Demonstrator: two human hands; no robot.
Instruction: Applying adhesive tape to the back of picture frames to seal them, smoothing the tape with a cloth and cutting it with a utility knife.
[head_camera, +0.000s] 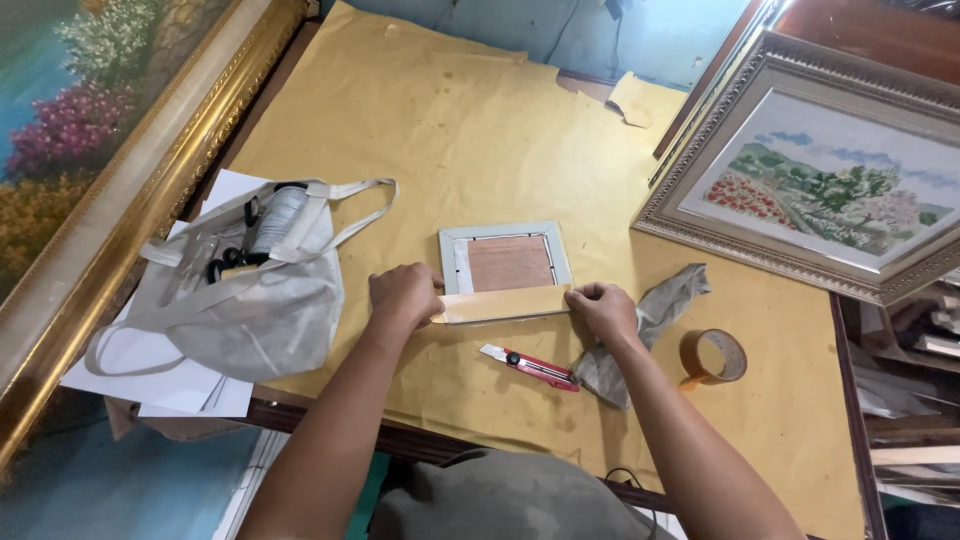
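Observation:
A small white picture frame (505, 235) lies face down on the paper-covered table (480, 130), its brown backing board (511, 262) showing. A strip of tan tape (505, 303) runs along the frame's near edge. My left hand (404, 294) presses the strip's left end, fingers curled over it. My right hand (600, 306) holds the strip's right end at the frame's corner. A red utility knife (530, 367) lies just in front of the frame, between my forearms.
A roll of brown tape (712, 356) and a grey rag (650, 320) lie to the right. A grey cloth bag (245, 290) with tools sits on white sheets at left. A gilt-framed painting (120, 170) leans at left, a silver-framed landscape (820, 180) at right.

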